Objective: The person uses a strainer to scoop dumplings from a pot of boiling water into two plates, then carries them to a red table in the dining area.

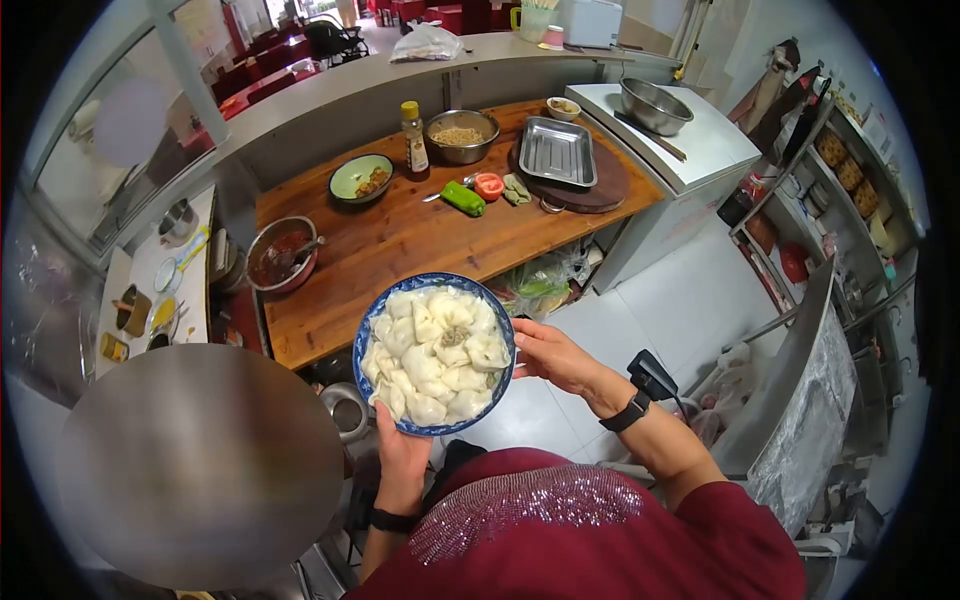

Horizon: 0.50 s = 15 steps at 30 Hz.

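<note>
A blue-and-white bowl point(361, 345) heaped with pale boiled dumplings point(425, 355) is held up in front of my body, over the near edge of the wooden table point(400, 245). My left hand point(402, 455) grips its lower rim, thumb on the edge and the other fingers hidden beneath. At the bowl's right side, my right hand point(555, 357) is closed on the rim, fingers partly behind it. One dumpling near the middle appears torn, with greyish filling showing.
On the table are a sauce bowl point(262, 262), a green bowl point(361, 198), a bottle point(414, 140), a noodle bowl point(480, 152), a green pepper point(462, 198), a cut tomato point(489, 187) and a metal tray point(557, 150). A white cabinet point(690, 150) stands right; shelves point(850, 200) lie beyond.
</note>
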Available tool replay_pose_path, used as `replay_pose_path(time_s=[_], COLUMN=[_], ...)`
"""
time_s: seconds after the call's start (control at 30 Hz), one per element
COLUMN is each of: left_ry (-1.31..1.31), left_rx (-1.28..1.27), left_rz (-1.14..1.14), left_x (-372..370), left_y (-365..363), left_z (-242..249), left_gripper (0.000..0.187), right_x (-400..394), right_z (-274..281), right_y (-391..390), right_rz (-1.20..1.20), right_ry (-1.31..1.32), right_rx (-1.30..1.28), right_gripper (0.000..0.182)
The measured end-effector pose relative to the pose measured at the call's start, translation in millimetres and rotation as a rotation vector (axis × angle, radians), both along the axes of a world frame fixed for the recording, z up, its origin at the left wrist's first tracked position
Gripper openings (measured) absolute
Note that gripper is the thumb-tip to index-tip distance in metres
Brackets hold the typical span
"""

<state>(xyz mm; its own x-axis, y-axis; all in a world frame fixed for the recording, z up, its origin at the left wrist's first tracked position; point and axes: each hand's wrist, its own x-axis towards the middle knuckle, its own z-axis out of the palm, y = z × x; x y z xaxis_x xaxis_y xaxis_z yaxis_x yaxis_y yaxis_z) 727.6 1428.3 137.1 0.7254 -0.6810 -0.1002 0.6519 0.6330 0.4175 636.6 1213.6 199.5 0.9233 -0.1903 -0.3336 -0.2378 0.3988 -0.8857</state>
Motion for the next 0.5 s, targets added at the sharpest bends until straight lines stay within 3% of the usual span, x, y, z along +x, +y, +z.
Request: replay_pose_path(time_s=[0.1, 0.17, 0.23, 0.27, 0.37, 0.47, 0.5], left_ry=[0.024, 0.027, 0.102, 0.063, 0.076, -0.018, -0.138], left_rx=[-0.04, 0.064, 0.04, 0.194, 0.178, 0.123, 0.241], left_rz=[-0.097, -0.035, 0.031, 0.032, 0.068, 0.118, 0.113], left_x=[49.3, 71.0, 98.2, 110.4, 149.2, 152.8, 157.0], left_y=[-29.1, -47.3, -65.3, -71.4, -98.4, -113.8, -117.0], left_z=[-8.9, -26.5, -78.5, -65.9, -89.7, -110.4, -125.4], left_gripper=[0.059, 0.058, 0.051, 0.053, 0.046, 0.043, 0.043], right_x=[32.7, 59.1, 88.2, 104.3, 152.2, 157.0, 162.6], right_z=[-27.8, -44.7, -44.5, -55.5, -83.8, -113.5, -116.6], right_y=[-29.9, -43.9, -58.2, -71.2, -108.7, -129.5, -135.5], right_rz=[-0.064, -0.065, -0.027, -0.011, 0.062, 0.093, 0.114], right_ry=[-0.016, -0.026, -0.014, 0.024, 0.057, 0.074, 0.092], right_rx=[0.004, -0.004, 0.044, 0.029, 0.037, -0.025, -0.03], right_gripper=[0.04, 0.041, 0.04, 0.036, 0.032, 0.031, 0.03])
